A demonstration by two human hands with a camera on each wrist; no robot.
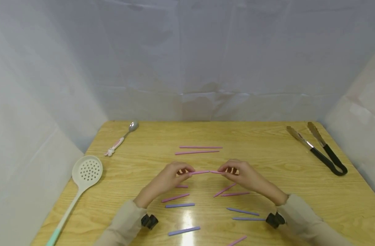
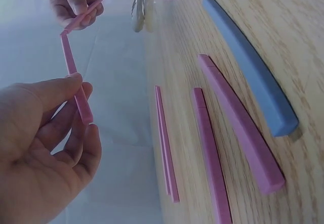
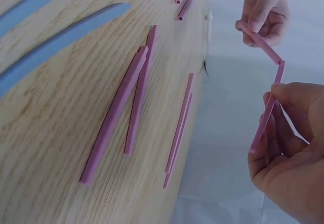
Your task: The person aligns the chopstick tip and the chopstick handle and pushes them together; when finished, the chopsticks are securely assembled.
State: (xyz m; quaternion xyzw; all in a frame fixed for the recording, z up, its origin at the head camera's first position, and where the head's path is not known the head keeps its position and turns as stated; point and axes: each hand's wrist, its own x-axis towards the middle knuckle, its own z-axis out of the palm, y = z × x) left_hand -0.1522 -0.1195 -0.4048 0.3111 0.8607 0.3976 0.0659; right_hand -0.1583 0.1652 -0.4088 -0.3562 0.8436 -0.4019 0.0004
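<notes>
Left hand (image 1: 170,175), centre of the head view: thumb and fingers pinching one pink stick piece (image 1: 200,172), outer end covered by the fingers

Right hand (image 1: 243,173), right of centre: pinching a second pink stick piece (image 1: 216,172), mostly behind the fingertips; inner ends of both pieces meet mid-frame, at an angle in the wrist views; whether joined, cannot tell

Two long pink sticks (image 1: 201,147) (image 1: 196,152), above the hands, on the worktop (image 1: 255,136)

Loose pink pieces, below centre: one (image 1: 182,186) largely hidden by the left hand, one (image 1: 175,197) whole, two at right (image 1: 225,190) (image 1: 235,194) lying close together, one (image 1: 237,240) cut off by the bottom edge

Violet-blue pieces, four, lower centre (image 1: 179,205) (image 1: 184,231) (image 1: 242,211) (image 1: 248,218); the last reaches a black wrist device (image 1: 275,220), its end unclear

Skimmer (image 1: 87,171), left, handle cut off lower left

Spoon (image 1: 123,137), upper left, small figure on handle, details indistinct

Tongs (image 1: 321,148), right, spread, black handles
</notes>
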